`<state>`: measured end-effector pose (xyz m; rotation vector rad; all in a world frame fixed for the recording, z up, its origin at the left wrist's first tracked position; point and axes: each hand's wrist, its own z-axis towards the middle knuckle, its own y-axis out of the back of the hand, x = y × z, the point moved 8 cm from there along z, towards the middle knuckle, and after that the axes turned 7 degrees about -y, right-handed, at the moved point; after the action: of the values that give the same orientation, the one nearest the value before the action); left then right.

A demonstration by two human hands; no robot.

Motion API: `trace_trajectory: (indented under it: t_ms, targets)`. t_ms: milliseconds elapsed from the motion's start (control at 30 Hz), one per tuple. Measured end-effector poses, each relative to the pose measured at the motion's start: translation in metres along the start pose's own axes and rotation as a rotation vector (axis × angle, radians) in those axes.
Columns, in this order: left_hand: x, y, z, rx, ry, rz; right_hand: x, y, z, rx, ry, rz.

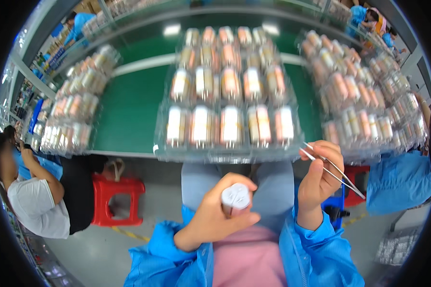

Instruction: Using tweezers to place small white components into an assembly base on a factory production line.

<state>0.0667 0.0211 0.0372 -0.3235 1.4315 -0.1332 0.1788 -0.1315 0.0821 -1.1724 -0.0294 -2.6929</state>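
The left grip [210,217] wraps a white-ended cylinder [235,196] above the lap [274,186]; the right grip [321,176] pinches tweezers [360,193], apart from it — this piece is picked up, seemingly unfinished, though blur leaves that unsure; the cylinder's round end faces up — long axis roughly toward the camera.

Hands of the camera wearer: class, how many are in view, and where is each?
2. The left hand is at lower centre, around a white-topped round piece. The right hand is to its right, holding tweezers. Neither is wholly hidden.
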Motion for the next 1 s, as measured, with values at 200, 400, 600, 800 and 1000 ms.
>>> trace_trajectory:
  t_ms: [200, 400, 600, 800, 1000]
  targets:
    - [-0.050, 0.039, 0.030, -0.105, -0.072, 0.118, -0.093, 0.014, 0.040, -0.040, -0.118, -0.170]
    - [-0.089, 0.057, 0.167, 0.020, -0.246, 0.611, -0.113, 0.020, 0.037, -0.080, -0.341, 0.018]
    - [-0.068, 0.063, 0.292, -0.081, -0.317, 1.446, -0.115, 0.013, 0.034, -0.036, -0.317, 0.045]
    - [-0.047, 0.048, 0.316, -0.259, -0.409, 1.910, -0.107, 0.020, 0.033, -0.040, -0.294, -0.020]
    - [-0.029, 0.031, 0.309, -0.039, -0.773, 1.987, -0.106, 0.021, 0.032, -0.049, -0.271, -0.046]
